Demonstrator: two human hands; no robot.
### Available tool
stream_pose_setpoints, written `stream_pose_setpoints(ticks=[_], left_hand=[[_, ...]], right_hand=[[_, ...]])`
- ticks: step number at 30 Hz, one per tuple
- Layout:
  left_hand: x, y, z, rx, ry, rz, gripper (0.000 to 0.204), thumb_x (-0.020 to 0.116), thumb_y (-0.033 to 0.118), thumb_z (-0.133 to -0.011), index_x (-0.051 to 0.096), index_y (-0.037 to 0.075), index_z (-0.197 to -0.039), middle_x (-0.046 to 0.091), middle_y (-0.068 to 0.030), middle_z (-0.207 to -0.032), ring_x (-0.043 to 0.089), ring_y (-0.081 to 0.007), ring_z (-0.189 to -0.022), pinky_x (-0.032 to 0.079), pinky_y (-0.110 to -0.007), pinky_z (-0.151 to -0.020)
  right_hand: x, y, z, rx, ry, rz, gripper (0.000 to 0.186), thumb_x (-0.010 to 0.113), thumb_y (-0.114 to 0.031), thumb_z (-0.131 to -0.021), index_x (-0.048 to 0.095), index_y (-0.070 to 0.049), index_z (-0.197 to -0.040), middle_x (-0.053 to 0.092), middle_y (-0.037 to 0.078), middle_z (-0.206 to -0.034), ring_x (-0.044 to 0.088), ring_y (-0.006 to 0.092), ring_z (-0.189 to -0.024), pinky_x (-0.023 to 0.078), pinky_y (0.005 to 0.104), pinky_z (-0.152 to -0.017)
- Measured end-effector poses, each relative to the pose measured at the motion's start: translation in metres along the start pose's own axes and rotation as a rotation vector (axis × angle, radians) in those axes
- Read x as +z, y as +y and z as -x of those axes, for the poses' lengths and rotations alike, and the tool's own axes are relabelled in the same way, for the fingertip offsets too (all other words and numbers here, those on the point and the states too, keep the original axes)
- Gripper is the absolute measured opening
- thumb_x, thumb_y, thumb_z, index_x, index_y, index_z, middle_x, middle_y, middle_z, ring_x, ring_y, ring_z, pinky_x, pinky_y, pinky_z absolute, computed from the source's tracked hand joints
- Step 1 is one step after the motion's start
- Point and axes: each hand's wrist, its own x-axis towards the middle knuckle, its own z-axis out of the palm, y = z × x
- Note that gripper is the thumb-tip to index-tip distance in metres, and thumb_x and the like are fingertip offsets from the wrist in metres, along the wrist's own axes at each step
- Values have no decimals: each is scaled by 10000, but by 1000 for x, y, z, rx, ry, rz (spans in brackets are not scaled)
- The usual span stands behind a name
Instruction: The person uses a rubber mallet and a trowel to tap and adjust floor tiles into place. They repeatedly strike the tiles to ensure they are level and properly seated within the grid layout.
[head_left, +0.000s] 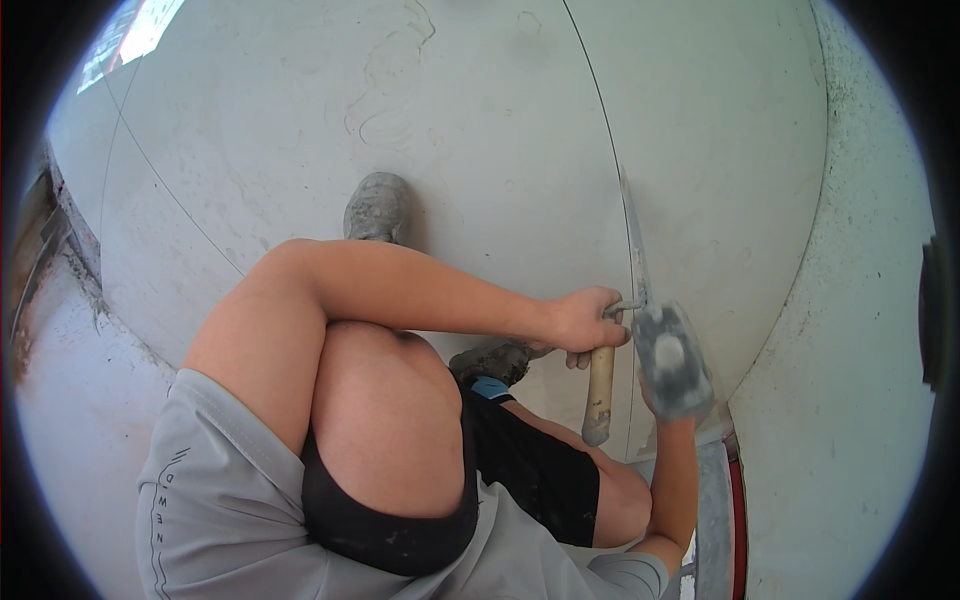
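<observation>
My left hand (585, 320) is closed near the metal neck of a trowel (599, 395) with a worn wooden handle. Its long, thin blade (637, 245) is seen nearly edge-on and points away from me, along a dark joint line (603, 105) between pale floor tiles. Just right of the trowel is a grey, smeared rectangular plate (672, 365) with a light round patch in its middle, slightly blurred. My right hand (648, 402) grips this plate from its near left side; most of its fingers are hidden behind it.
I squat on large pale floor tiles (500, 130), with a dusty grey shoe (379, 208) ahead and another dark shoe (497, 362) by my left wrist. A speckled pale wall (850, 330) rises at the right. A red strip (738, 520) stands at the lower right.
</observation>
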Motion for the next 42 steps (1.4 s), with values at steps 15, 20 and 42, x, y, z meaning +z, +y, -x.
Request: stream_pose_setpoints(ticks=[15,20,42], left_hand=[[-2,3,3,-8,16,-15,247,596,186,-899,451,17,-1005,557,-90,-688,567,-151,-480,480,-289,-411],[-1,7,6,-2,15,-1,251,600,198,-905,452,20,-1004,561,-86,-692,563,-146,-478,480,-289,-413],[22,29,27,187,-124,-163,333,671,283,-904,454,30,-913,568,-105,-619,601,-199,-519,501,-319,-459]], right_hand=[[18,33,-10,-146,-30,-92,671,650,-270,-779,491,-111,-1411,487,115,-1448,425,285,-1352,319,407,-1141],[17,22,-8,-193,49,-39,631,676,-237,-762,530,-114,-1364,543,99,-1387,480,290,-1303,366,415,-1101],[-10,43,-22,153,370,-725,187,681,-147,-866,571,5,-866,547,56,-714,519,141,-604,431,310,-555]])
